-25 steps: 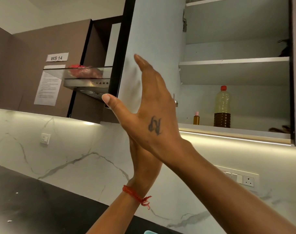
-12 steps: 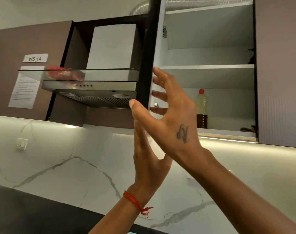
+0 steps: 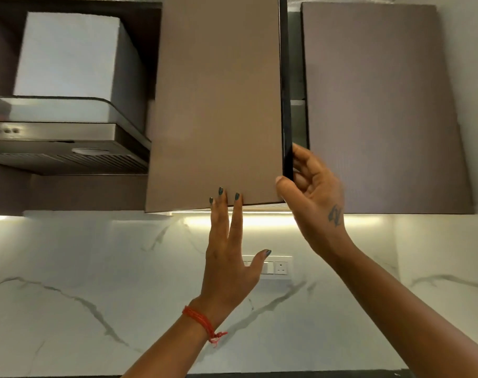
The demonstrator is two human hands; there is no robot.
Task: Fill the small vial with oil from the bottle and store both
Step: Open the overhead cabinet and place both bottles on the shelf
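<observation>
Fingers of the left hand (image 3: pixel 229 257) are straight, their tips pressed flat on the door (image 3: pixel 218 105) near its bottom edge; fingers of the right hand (image 3: pixel 314 197) curl round the door's free edge at about 4 o'clock of the panel, thumb on the front face, the rest behind it

Vial and bottle are not in sight; my guess is that they stand inside the cupboard behind this door, since only a thin dark gap (image 3: pixel 296 77) shows between it and the shut door (image 3: pixel 379 105) at 3 o'clock, and nothing can be made out in it

Step in hand, as I judge it: the last one, shutting the cupboard on the stored things. What's next calls for the right fingers to slip off the edge before it meets the frame, or they get nipped, with the left palm giving the final push

Count: two hands, two doors, one hood (image 3: pixel 66 137) at 9 o'clock, one socket plate (image 3: pixel 276 267) on the marble wall at 6 o'clock, one red thread (image 3: pixel 202 321) on the left wrist, no vial or bottle visible
</observation>
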